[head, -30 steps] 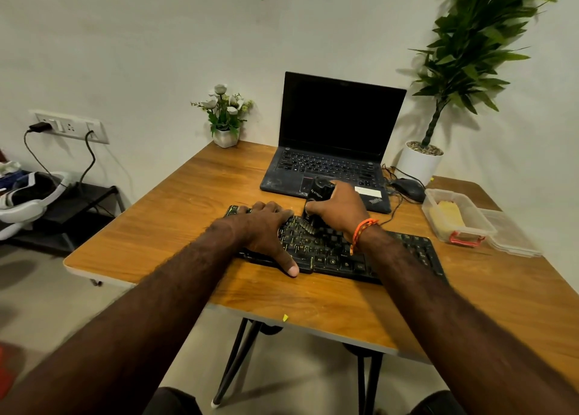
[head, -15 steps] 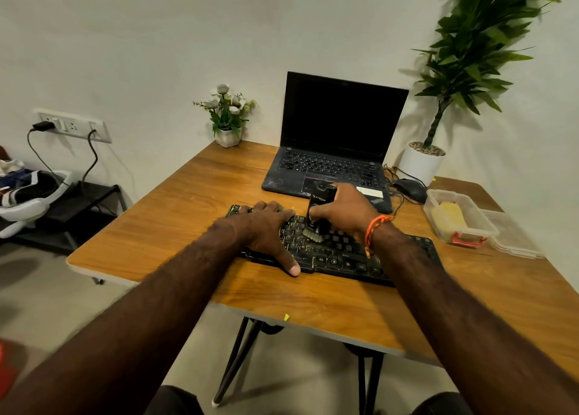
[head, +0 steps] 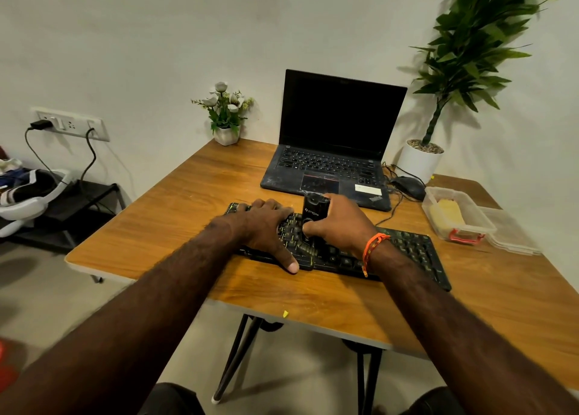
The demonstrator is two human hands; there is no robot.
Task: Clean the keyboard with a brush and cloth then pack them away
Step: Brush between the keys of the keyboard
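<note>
The wooden table (head: pixel 150 236) lies bare along its left edge and front edge. An open black laptop (head: pixel 332 151) blocks the back edge; a clear plastic box (head: pixel 456 217) and black mouse (head: pixel 409 187) crowd the right edge.

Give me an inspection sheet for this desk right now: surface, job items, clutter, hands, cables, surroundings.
Surface: wooden table, bare at its left side.
Job's things: black keyboard flat near the front edge; brush upright, bristles on the keys; yellow cloth inside an open clear box, its lid beside it.
Clutter: open laptop, screen dark; mouse; flower pot; tall potted plant.
Grippers: left hand flat on the keyboard's left end; right hand gripping the brush.
Cables: a thin one runs from behind the keyboard toward the mouse; two hang from the wall sockets.
Surroundings: low black shelf at left.
</note>
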